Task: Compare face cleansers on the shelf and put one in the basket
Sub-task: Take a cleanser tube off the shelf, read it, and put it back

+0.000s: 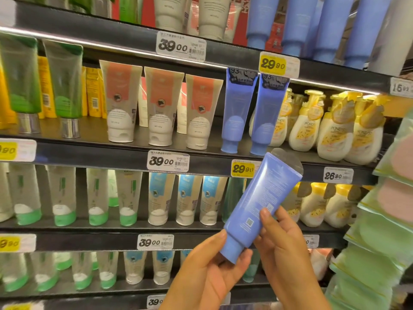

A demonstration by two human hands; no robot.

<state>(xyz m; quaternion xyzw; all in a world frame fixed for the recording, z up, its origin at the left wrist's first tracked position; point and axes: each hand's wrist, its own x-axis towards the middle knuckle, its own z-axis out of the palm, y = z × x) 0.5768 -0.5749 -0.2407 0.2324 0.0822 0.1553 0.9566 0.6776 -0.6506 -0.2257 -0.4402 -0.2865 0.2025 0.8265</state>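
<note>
A blue cleanser tube (260,202) is held up in front of the shelves, tilted, cap end down-left and its printed back side towards me. My left hand (212,271) grips the cap end from below. My right hand (279,240) holds the lower body, thumb on the label. Two matching blue tubes (252,113) stand cap-down on the middle shelf. The basket is not in view.
White-and-coral tubes (163,106) stand left of the blue ones, green tubes (64,86) further left, cream pump bottles (335,128) to the right. Green-capped and blue-labelled tubes fill the lower shelves. Price tags (242,168) line the shelf edges. Green packets (384,220) hang at the right.
</note>
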